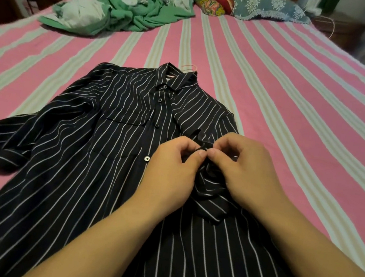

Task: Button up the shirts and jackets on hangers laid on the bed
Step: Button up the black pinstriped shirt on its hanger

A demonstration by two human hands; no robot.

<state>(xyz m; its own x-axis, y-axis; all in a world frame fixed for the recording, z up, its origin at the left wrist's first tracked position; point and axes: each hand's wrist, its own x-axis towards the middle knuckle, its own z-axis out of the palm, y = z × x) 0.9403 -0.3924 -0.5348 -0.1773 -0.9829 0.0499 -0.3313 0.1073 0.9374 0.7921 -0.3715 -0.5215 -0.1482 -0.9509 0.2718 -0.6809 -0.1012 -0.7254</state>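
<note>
A black shirt with thin white stripes (89, 150) lies front up on the bed, its collar toward the pillows, on a pink hanger (188, 67) whose hook pokes out above the collar. Three buttons near the collar look fastened; a fourth button (146, 158) shows beside my left hand. My left hand (171, 171) and my right hand (246, 170) meet over the placket and pinch a bunched fold of the shirt's cloth (203, 151) between thumbs and fingertips. The cloth below them is rumpled.
The bed has a pink and pale striped sheet (295, 94). A heap of green and white clothes (113, 14) lies at the far left, with patterned pillows (265, 4) along the headboard. Furniture stands at both sides of the bed.
</note>
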